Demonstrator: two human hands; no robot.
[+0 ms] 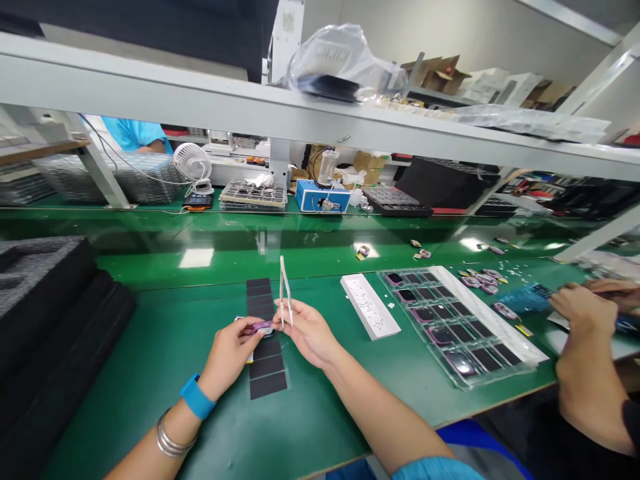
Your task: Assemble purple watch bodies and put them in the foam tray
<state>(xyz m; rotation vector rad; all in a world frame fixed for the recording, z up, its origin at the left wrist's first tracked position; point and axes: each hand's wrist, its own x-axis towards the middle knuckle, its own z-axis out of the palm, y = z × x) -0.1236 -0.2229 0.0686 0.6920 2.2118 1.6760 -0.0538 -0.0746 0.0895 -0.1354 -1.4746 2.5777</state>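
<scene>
Purple-rimmed and faintly glossy, a small flat piece (263, 327) is pinched between the thumb and fingers of the left hand (230, 357), just above the green bench mat (150, 400). Its exact shape is partly hidden by the fingers. The right hand (310, 333) grips slim white tweezers (284, 293) upright, their lower end just beside the piece and their joined end pointing up. Beneath both hands lies a column of matte black rectangular pads (267, 375), set edge to edge in a neat strip. A bright blue wristband (197, 398) and stacked silver bangles (170, 437) circle the left wrist.

To the right, a long white perforated block (370, 307) rests on the mat beside a clear plastic tray (450, 327), whose moulded cells hold dark, glassy pieces, some edged in purple. Loose purple pieces (483, 280) are scattered beyond the tray. Further right, a co-worker's hands (583, 310) work over a translucent blue sheet (525, 300). Ridged black foam blocks (50, 320) are stacked along the left side of the bench.
</scene>
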